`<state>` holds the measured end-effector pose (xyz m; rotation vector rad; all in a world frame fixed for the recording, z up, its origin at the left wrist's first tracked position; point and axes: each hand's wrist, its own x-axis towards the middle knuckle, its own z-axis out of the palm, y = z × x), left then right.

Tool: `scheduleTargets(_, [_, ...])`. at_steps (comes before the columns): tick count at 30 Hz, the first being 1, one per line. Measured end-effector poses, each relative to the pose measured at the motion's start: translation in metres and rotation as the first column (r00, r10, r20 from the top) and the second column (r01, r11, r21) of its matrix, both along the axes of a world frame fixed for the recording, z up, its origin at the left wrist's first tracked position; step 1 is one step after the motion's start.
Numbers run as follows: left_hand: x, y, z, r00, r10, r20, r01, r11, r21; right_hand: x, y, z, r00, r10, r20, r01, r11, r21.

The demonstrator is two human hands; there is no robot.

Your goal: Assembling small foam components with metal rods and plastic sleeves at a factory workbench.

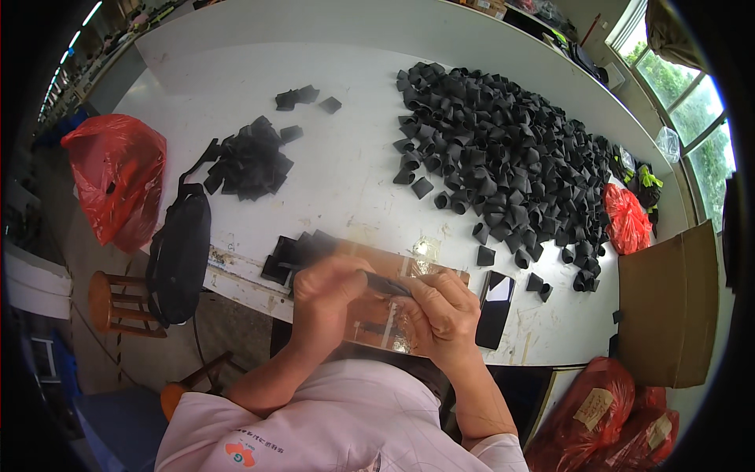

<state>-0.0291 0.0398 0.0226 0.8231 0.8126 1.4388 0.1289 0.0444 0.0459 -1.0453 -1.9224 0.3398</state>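
A small strip of black material (387, 285) stretches between my two hands above a brown, tape-covered board (368, 318). My left hand (334, 282), a little blurred, is closed at its left end. My right hand (442, 311) pinches the other end between thumb and fingers. Close beside my left hand, a small stack of flat black pieces (292, 253) lies near the table's front edge. Just right of my right hand rests a black phone (496, 311).
Small black folded loops form a large pile (503, 149) at the back right; a flat black heap (250, 161) lies left on the white table (346, 181). Around stand a red bag (118, 177), black backpack (181, 256), wooden stool (118, 303), cardboard sheet (668, 307) and red sacks (590, 425).
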Motion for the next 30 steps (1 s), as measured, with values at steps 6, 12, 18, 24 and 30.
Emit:
scheduleTargets(6, [-0.001, -0.008, -0.003, 0.957, -0.008, -0.290, 0.048, 0.990, 0.131, 0.005, 0.002, -0.022, 0.999, 0.045, 0.001, -0.045, 0.999, 0.019])
scheduleTargets(12, [0.009, 0.004, 0.017, 0.869, 0.127, -0.477, 0.020, 0.956, 0.292, 0.005, 0.002, -0.016, 0.997, 0.070, 0.039, -0.070, 0.998, 0.000])
scheduleTargets(18, [0.008, 0.004, 0.003, 0.793, 0.200, -0.575, 0.150, 0.851, 0.503, 0.005, -0.002, -0.014, 0.996, 0.022, 0.083, -0.029, 0.996, 0.089])
scheduleTargets(24, [-0.014, -0.013, -0.050, 0.589, 0.351, -0.728, -0.146, 0.932, 0.331, 0.026, 0.023, 0.010, 0.718, -0.215, -0.662, -0.142, 0.886, -0.442])
scheduleTargets(30, [-0.016, -0.029, -0.101, 0.058, 0.252, -0.966, -0.066, 0.966, 0.248, 0.013, -0.016, -0.045, 0.832, -0.405, -0.379, 0.055, 0.741, -0.670])
